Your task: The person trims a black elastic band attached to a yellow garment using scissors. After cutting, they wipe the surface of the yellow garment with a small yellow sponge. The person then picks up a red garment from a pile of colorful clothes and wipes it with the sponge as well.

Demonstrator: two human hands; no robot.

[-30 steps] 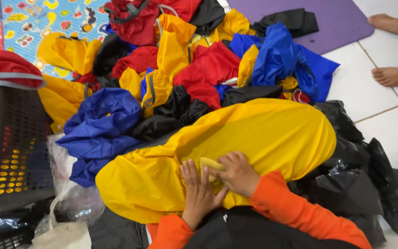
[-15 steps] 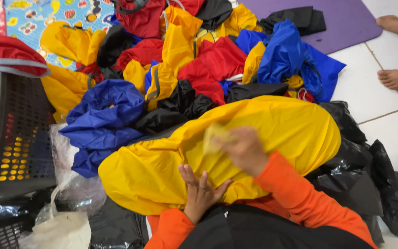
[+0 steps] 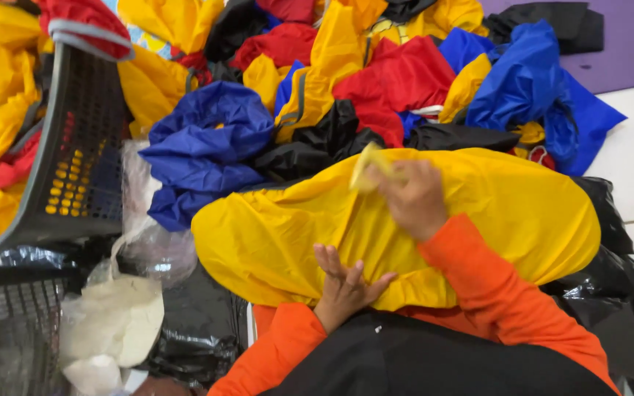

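Note:
A large yellow raincoat [image 3: 493,213] lies spread and puffed in front of me. My right hand [image 3: 412,196] pinches a fold of its yellow fabric [image 3: 367,165] and lifts it off the heap. My left hand [image 3: 343,284] lies flat on the near edge of the same raincoat, fingers spread, holding nothing. Both my sleeves are orange. Black fabric [image 3: 412,359] covers my lap below the hands.
A heap of blue [image 3: 207,147], red [image 3: 398,88], yellow and black raincoats lies beyond. A dark plastic basket [image 3: 75,161] with yellow and red garments stands at left. Clear and white plastic bags [image 3: 111,323] lie at lower left. Black bags [image 3: 625,279] sit right, a purple mat [image 3: 625,37] behind.
My right hand has risen away from the left, pulling a yellow fold up and forward. The left hand has stayed flat on the raincoat. The view has moved closer.

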